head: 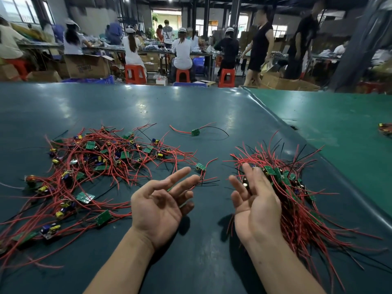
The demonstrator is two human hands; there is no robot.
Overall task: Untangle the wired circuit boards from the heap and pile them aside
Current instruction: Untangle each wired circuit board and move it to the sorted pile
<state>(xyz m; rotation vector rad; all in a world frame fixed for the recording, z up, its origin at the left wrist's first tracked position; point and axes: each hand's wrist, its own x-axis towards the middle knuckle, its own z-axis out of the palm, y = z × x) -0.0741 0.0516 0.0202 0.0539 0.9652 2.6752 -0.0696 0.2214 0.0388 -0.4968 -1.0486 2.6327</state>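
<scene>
A tangled heap of green circuit boards with red and black wires [95,164] spreads over the left of the dark mat [148,107]. A denser pile of boards with their wires lying together [297,200] sits at the right. My left hand [161,206] is palm up between them with its fingers loosely spread. One wired board [200,167] lies just past its fingertips, and its thin wires run under those fingers. My right hand [254,209] stands on edge, its straight fingers pressed against the left side of the right pile.
A single wired board [195,132] lies alone farther back in the middle. A raised seam [275,124] divides the dark mat from a lighter green table [339,115], where another small bundle [386,130] sits at the right edge. People work at benches beyond.
</scene>
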